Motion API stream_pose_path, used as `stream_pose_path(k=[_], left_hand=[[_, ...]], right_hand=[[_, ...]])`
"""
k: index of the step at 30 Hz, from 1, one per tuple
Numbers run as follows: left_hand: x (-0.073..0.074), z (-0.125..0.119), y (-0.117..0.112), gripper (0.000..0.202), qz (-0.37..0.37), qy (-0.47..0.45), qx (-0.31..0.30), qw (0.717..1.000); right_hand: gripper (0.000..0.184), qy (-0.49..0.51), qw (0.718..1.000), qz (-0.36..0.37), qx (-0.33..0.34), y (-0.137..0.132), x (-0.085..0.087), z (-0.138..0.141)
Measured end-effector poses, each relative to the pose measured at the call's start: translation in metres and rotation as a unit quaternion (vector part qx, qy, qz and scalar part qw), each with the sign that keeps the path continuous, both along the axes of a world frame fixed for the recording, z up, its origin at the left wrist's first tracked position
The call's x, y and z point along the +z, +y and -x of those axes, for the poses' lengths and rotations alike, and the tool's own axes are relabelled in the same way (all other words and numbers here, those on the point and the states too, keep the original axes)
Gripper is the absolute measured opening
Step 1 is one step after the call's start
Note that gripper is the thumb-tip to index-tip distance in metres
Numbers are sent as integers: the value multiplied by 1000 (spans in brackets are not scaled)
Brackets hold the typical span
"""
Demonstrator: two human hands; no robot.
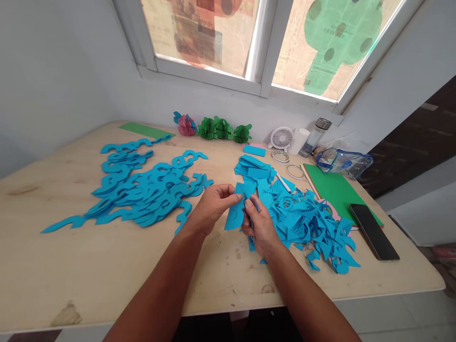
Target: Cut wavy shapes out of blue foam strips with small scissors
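My left hand (pixel 213 204) pinches a small folded piece of blue paper (pixel 233 213) between thumb and fingers, and a curved line is drawn on it. Close against the paper's right side, my right hand (pixel 260 223) is closed around scissors (pixel 253 209), mostly hidden by the fingers. Under and right of my right hand lies a heap of blue paper scraps (pixel 306 218). Behind it rest flat blue paper pieces (pixel 254 168) and a white pen (pixel 282 181). Left of my hands, wavy blue paper cutouts (pixel 149 190) lie in a loose pile.
Along the wall stand green paper figures (pixel 215 128), a pink one (pixel 186 125), a small fan (pixel 281 138) and a bottle (pixel 315 137). Tape rings (pixel 280 157), a clear pouch (pixel 345 162), green sheets (pixel 340 192) and a phone (pixel 374 231) lie at right.
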State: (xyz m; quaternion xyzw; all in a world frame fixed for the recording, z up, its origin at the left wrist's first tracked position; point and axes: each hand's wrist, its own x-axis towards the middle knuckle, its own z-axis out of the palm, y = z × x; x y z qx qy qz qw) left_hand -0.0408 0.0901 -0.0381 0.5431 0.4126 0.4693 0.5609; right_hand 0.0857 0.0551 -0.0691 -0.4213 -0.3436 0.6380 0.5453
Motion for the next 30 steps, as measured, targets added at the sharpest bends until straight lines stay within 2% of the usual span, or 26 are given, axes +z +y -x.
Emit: stream_pose_path(k=[11, 17, 30], left_hand=[[2, 1, 0, 17, -6, 19, 13, 1000], [3, 1, 1, 20, 18, 16, 4, 1000], [0, 2, 2, 18, 17, 10, -1, 1000]], right_hand=[[38, 6, 1000, -2, 27, 1, 0, -2], [40, 13, 999, 11, 45, 1, 1, -3], [36, 20, 998, 4, 55, 2, -3, -4]])
